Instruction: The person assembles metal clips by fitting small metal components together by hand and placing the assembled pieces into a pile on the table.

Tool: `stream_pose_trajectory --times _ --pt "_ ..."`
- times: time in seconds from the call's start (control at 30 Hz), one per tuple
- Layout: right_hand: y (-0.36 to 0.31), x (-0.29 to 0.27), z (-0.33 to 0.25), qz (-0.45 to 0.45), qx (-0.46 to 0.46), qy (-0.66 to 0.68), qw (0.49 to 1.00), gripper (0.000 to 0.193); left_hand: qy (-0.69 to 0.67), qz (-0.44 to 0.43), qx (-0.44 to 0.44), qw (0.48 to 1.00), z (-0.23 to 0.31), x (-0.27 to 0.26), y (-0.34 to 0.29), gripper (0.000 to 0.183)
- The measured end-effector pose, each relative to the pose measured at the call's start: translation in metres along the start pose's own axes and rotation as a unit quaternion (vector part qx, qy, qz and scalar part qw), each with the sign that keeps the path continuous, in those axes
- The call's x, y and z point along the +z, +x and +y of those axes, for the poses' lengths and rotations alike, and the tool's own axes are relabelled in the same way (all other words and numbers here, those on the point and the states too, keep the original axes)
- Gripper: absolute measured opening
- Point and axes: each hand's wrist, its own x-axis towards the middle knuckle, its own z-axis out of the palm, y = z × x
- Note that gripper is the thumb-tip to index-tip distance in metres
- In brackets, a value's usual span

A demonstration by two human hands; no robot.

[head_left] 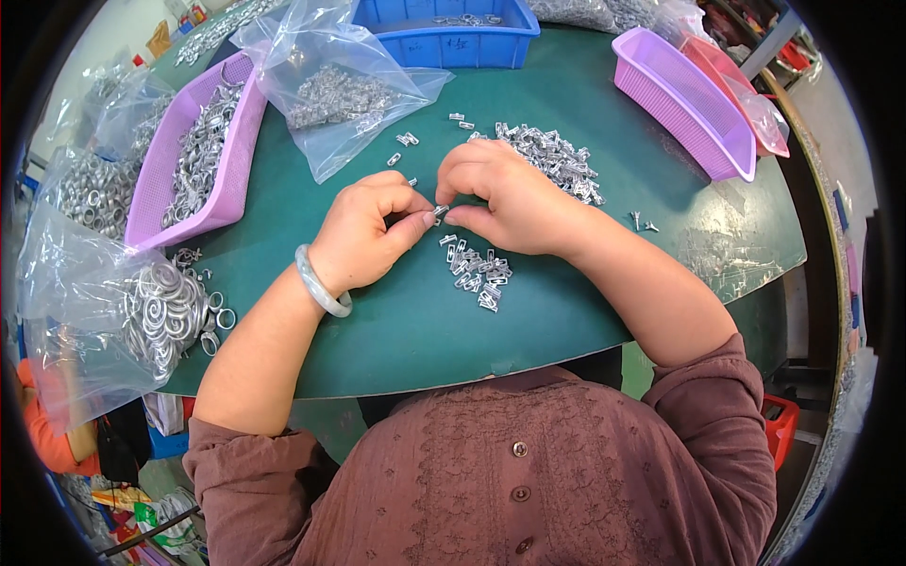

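Note:
My left hand (360, 234), a pale bangle (321, 283) on its wrist, pinches a small silver metal piece (440, 214) between thumb and forefinger. Fingers of my right hand (505, 196) close on the same piece from the other side, partly hiding it. Just below my hands lies a small pile of slotted silver pieces (479, 272). A larger heap of similar pieces (557, 160) spreads beyond my right hand, and a few loose ones (407, 139) are scattered beyond my left.
On the green table (396, 340), a purple basket (236, 151) of metal parts and plastic bags (340, 99) of parts stand left. A blue bin (462, 47) sits at the back, a purple tray (684, 104) at right. Silver rings and coils (170, 316) lie near the left edge.

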Motion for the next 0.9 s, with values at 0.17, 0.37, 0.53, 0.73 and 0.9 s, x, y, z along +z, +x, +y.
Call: stream_pose_trajectory --times 0.17,0.37,0.53,0.73,0.9 --pt "-0.001 -0.006 0.002 -0.018 0.020 -0.003 1.000 0.019 -0.003 0.014 0.004 1.000 0.005 0.000 0.000 0.004" --pt "-0.002 -0.005 0.004 -0.032 0.035 -0.022 0.999 0.019 0.015 0.016 0.027 0.999 0.004 0.001 0.000 0.007" --pt "-0.002 -0.003 0.002 -0.038 0.039 -0.037 0.998 0.018 0.047 0.009 0.045 0.998 0.005 0.000 0.000 0.008" --pt "-0.001 0.002 0.001 -0.053 0.052 -0.034 0.997 0.012 0.080 -0.085 0.148 0.982 0.011 -0.009 0.002 0.014" --pt "0.000 0.010 -0.002 -0.058 0.035 -0.060 0.996 0.017 0.038 -0.021 0.023 0.999 0.008 -0.017 0.001 0.005"
